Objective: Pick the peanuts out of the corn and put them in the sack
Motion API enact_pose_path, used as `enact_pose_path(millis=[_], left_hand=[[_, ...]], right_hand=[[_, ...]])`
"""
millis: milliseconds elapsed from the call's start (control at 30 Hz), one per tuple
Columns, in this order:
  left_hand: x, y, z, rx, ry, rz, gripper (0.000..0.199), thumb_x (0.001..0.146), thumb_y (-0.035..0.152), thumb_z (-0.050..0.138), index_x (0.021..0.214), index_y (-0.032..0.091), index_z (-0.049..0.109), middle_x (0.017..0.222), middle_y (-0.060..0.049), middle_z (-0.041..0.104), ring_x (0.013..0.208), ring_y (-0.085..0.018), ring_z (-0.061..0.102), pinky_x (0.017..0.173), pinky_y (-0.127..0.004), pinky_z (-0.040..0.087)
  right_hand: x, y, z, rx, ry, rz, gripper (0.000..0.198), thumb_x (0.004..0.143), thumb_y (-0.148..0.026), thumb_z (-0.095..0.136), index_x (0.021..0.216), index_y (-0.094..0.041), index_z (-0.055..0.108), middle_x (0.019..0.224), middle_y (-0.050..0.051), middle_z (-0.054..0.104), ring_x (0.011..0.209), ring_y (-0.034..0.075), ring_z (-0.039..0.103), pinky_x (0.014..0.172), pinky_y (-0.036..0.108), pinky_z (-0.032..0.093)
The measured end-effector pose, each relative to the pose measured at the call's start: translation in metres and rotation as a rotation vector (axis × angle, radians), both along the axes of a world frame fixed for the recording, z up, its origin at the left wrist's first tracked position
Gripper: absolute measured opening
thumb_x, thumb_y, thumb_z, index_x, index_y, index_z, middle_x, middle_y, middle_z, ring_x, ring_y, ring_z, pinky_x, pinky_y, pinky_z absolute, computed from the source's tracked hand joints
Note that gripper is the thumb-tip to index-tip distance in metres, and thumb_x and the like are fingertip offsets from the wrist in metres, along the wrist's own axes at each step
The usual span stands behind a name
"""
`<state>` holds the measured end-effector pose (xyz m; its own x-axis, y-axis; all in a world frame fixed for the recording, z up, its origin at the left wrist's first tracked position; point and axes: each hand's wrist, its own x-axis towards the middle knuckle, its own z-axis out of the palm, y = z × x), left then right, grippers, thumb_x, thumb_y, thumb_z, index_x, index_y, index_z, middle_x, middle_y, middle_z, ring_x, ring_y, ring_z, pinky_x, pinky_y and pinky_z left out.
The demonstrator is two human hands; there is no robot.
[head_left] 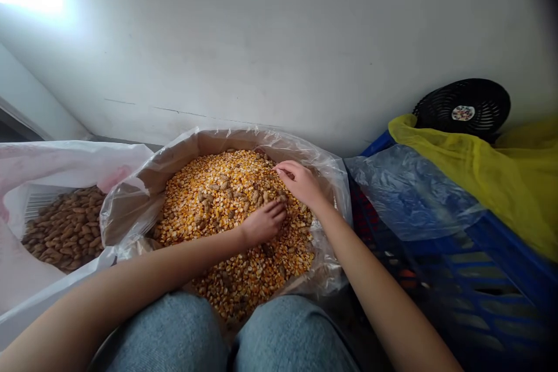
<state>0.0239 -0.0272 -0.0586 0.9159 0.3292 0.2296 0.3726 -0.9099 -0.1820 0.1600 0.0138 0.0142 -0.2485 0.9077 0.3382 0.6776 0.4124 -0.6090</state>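
Note:
A clear plastic-lined sack (143,186) stands before my knees, full of yellow and orange corn kernels (187,197). Several unshelled peanuts (224,183) lie scattered over the corn, mostly near the middle. My left hand (265,222) reaches across the heap, its fingers curled down among the peanuts and kernels at the right of the pile. Whatever lies under those fingertips is hidden. Just above it, my right hand (300,183) hovers near the sack's right side, thumb and fingers drawn together; I cannot make out what is between them.
On the left, a white bag (126,157) holds many more unshelled peanuts (72,232). To the right stands a blue plastic crate (492,244) with clear plastic film (414,186), yellow mesh cloth (471,157) and a black fan (466,107). A pale wall (261,40) rises behind.

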Motion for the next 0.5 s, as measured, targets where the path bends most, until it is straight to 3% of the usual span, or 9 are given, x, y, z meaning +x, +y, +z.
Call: enact_pose_path(millis=[133, 267, 400, 500], left_hand=[[-0.022, 0.026, 0.027, -0.065, -0.110, 0.161, 0.031, 0.079, 0.013, 0.041, 0.107, 0.012, 0.054, 0.117, -0.012, 0.050, 0.117, -0.024, 0.034, 0.100, -0.043, 0.017], [-0.047, 0.049, 0.040, -0.263, -0.419, 0.382, 0.032, 0.081, 0.017, 0.039, 0.111, 0.019, 0.050, 0.118, -0.009, 0.050, 0.117, -0.022, 0.033, 0.100, -0.043, 0.016], [-0.067, 0.066, 0.045, -0.476, -0.803, 0.597, 0.030, 0.082, 0.029, 0.038, 0.105, 0.018, 0.054, 0.112, -0.009, 0.053, 0.108, -0.021, 0.043, 0.096, -0.037, 0.026], [-0.075, 0.072, 0.050, -0.593, -0.974, 0.723, 0.031, 0.081, 0.033, 0.037, 0.100, 0.016, 0.056, 0.106, -0.010, 0.056, 0.102, -0.021, 0.047, 0.091, -0.035, 0.032]], right_hand=[[0.003, 0.000, -0.001, -0.022, 0.007, -0.066, 0.025, 0.081, -0.026, 0.038, 0.088, -0.018, 0.060, 0.093, 0.005, 0.060, 0.086, 0.015, 0.054, 0.080, 0.028, 0.040], [0.004, 0.000, -0.005, -0.125, -0.025, -0.145, 0.025, 0.080, -0.029, 0.039, 0.092, -0.019, 0.059, 0.096, 0.005, 0.059, 0.081, 0.015, 0.054, 0.076, 0.029, 0.040], [0.006, 0.002, -0.011, -0.204, -0.076, -0.185, 0.027, 0.080, -0.030, 0.039, 0.097, -0.019, 0.057, 0.101, 0.007, 0.056, 0.082, 0.017, 0.053, 0.075, 0.031, 0.040], [0.008, 0.004, -0.015, -0.220, -0.102, -0.170, 0.027, 0.079, -0.030, 0.041, 0.098, -0.019, 0.057, 0.102, 0.008, 0.055, 0.084, 0.017, 0.053, 0.076, 0.031, 0.040]])
